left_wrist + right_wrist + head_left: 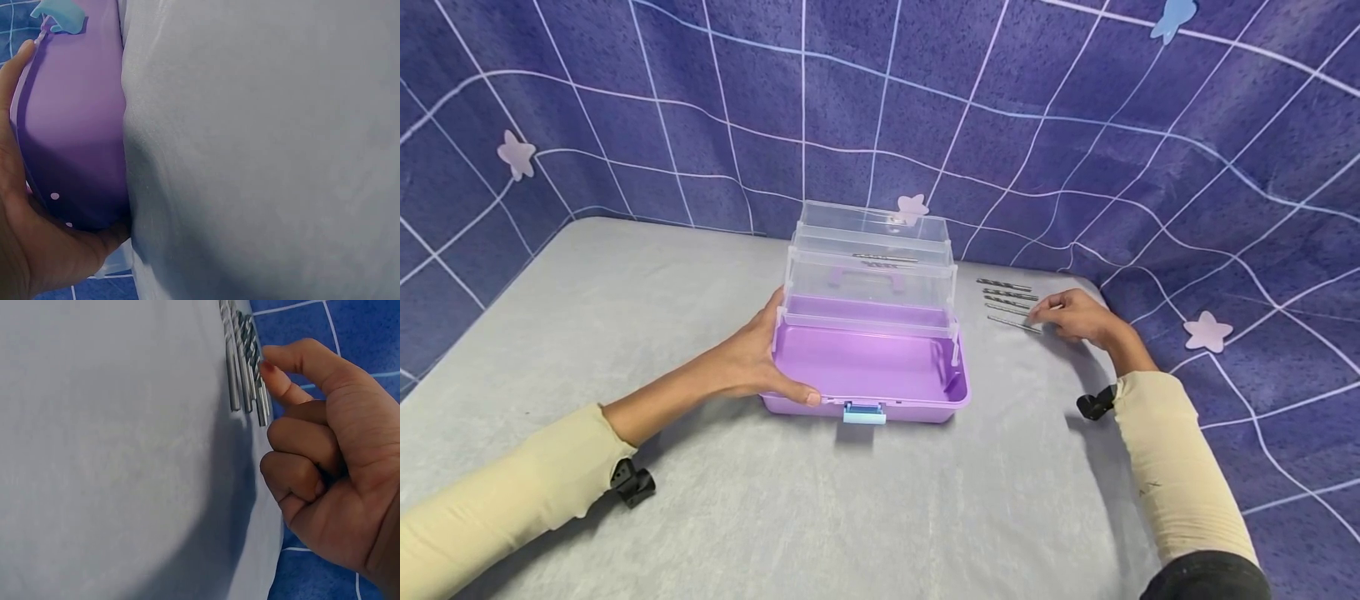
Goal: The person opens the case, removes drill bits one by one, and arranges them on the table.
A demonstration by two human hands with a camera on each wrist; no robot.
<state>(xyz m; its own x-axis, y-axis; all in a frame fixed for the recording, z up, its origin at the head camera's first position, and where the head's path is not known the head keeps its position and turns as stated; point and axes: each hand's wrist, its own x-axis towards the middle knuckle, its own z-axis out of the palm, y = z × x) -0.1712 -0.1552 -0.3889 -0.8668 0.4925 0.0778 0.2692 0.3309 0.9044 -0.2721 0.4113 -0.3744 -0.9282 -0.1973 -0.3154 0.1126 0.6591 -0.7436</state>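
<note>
My left hand (760,358) grips the left side of a purple storage box (865,412), the thumb lying along its front rim. In the left wrist view the same hand (37,231) wraps around the box's purple end (75,125). Twist drill bits (1006,293) lie in a row on the table, right of the box. Above their right ends is my right hand (1075,318). In the right wrist view, its thumb and index tips come close together beside the bits (234,381), the other fingers curled; contact with a bit is unclear.
Clear tiered trays (872,287) stand raised over the box's purple base, with some drill bits (886,260) in an upper tray. A light-blue latch (864,413) is on the front. Behind the grey-covered table (700,500) hangs a blue cloth (850,100) with star shapes.
</note>
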